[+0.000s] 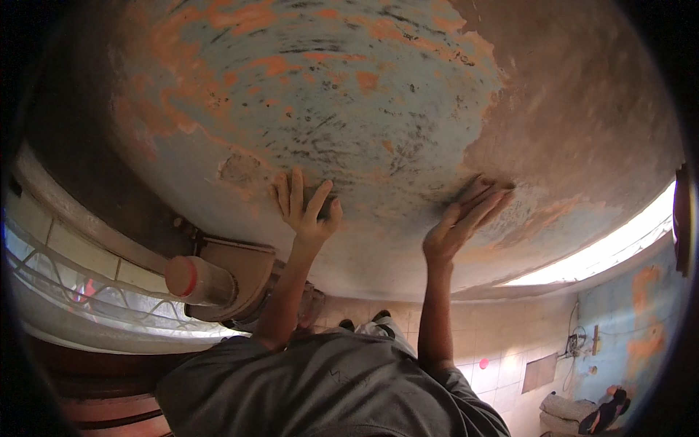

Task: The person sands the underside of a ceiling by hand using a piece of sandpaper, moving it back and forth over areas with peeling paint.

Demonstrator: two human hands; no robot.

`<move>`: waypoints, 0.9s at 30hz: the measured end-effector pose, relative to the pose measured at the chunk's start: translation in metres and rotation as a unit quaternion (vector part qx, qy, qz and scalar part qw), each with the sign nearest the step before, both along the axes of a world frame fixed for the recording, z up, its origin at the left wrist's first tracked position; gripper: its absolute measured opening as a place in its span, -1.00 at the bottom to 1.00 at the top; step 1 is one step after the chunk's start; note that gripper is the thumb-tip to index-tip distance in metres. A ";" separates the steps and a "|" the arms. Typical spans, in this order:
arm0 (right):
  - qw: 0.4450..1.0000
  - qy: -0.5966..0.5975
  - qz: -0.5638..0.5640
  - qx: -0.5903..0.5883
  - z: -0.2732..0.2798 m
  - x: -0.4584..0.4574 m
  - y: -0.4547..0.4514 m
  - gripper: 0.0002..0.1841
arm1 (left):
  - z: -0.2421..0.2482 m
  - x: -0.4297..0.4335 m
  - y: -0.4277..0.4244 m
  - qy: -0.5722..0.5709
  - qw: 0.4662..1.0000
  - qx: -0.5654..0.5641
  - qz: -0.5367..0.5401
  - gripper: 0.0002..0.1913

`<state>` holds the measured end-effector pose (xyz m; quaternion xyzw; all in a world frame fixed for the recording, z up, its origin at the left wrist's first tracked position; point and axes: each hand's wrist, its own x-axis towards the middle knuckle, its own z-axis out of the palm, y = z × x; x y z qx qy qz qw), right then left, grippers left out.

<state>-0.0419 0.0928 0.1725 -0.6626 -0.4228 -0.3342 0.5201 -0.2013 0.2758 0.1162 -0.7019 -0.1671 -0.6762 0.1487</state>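
A wall with worn blue-grey paint and orange patches (349,125) fills the view before me. My left hand (308,210) rests against its lower part with the fingers spread, near a small bare patch. Further right, my right hand (467,218) is on the wall by the edge of a brown area (573,98), its fingers close together and pointing up to the right. Whether something flat lies under the right palm, I cannot tell. Dark smudges mark the paint between and above both hands.
A plastic jar with a red-rimmed lid (210,281) stands on a small corner shelf (240,257) at lower left, by a curtained window (109,295). Pale floor tiles (491,333) lie below. Cables (576,341) hang on a blue wall at right, above a rolled bundle (565,409).
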 end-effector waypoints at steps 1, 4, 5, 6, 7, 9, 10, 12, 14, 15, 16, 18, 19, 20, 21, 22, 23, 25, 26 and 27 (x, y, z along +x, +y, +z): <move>1.000 -0.004 -0.004 0.008 0.019 0.001 -0.003 -0.28 | 0.002 0.001 0.000 0.003 1.000 -0.004 0.002 -0.64; 0.999 -0.020 -0.031 -0.031 0.001 0.003 -0.005 -0.28 | 0.004 0.002 -0.003 0.006 1.000 -0.009 -0.003 -0.64; 0.997 -0.027 -0.041 -0.058 -0.021 0.002 -0.006 -0.28 | 0.003 0.002 -0.003 0.006 1.000 -0.013 -0.005 -0.64; 0.998 -0.026 -0.010 -0.060 -0.030 -0.006 -0.004 -0.29 | 0.002 0.003 -0.004 0.004 1.000 -0.012 -0.004 -0.64; 0.995 -0.045 -0.037 -0.082 -0.033 -0.001 -0.007 -0.29 | 0.002 0.004 -0.004 0.002 1.000 -0.010 -0.004 -0.64; 0.985 -0.077 -0.087 -0.125 -0.027 0.004 -0.012 -0.29 | 0.000 0.003 -0.005 0.002 1.000 -0.010 0.003 -0.64; 0.993 -0.051 -0.056 -0.090 -0.007 0.002 -0.011 -0.29 | 0.000 0.000 -0.005 0.005 1.000 -0.011 0.007 -0.64; 1.000 -0.001 0.000 -0.016 0.039 -0.001 -0.008 -0.29 | 0.001 -0.001 -0.004 0.003 1.000 -0.005 0.007 -0.63; 0.999 -0.034 -0.021 -0.018 0.027 0.001 -0.004 -0.29 | 0.001 0.001 0.000 -0.007 1.000 0.009 0.004 -0.63; 0.998 -0.054 -0.033 -0.020 0.018 0.005 -0.002 -0.29 | 0.002 0.002 -0.001 -0.008 1.000 0.011 0.002 -0.63; 0.998 -0.048 -0.023 -0.024 -0.009 0.007 0.001 -0.29 | 0.004 0.003 -0.001 -0.008 1.000 0.014 0.002 -0.63; 0.999 -0.037 -0.007 -0.036 -0.056 -0.002 0.002 -0.30 | 0.005 0.007 -0.003 -0.013 1.000 0.014 -0.003 -0.63; 0.996 -0.059 -0.032 -0.061 -0.060 0.000 0.000 -0.31 | 0.006 0.008 -0.004 -0.015 1.000 0.012 -0.004 -0.62; 0.991 -0.081 -0.058 -0.085 -0.064 0.003 -0.003 -0.31 | 0.006 0.009 -0.005 -0.018 1.000 0.010 -0.006 -0.62; 0.985 -0.101 -0.083 -0.110 -0.063 0.001 -0.005 -0.32 | 0.004 0.009 -0.004 -0.015 1.000 0.007 -0.006 -0.62; 0.993 -0.077 -0.053 -0.075 -0.044 -0.003 -0.001 -0.31 | 0.003 0.002 -0.001 -0.008 1.000 0.008 0.003 -0.62; 0.997 -0.051 -0.028 -0.044 -0.012 -0.005 0.003 -0.31 | 0.000 -0.004 0.000 0.001 1.000 0.005 0.007 -0.61; 0.999 -0.035 -0.015 -0.004 0.015 -0.002 0.000 -0.29 | 0.000 0.004 -0.004 -0.024 1.000 -0.015 -0.013 -0.65; 0.999 -0.041 -0.016 0.009 0.020 -0.001 -0.001 -0.29 | 0.002 0.007 -0.005 -0.038 0.999 -0.024 -0.020 -0.67; 0.998 -0.050 -0.012 0.023 0.025 -0.001 0.002 -0.28 | 0.004 0.005 -0.004 -0.023 0.999 -0.019 -0.015 -0.65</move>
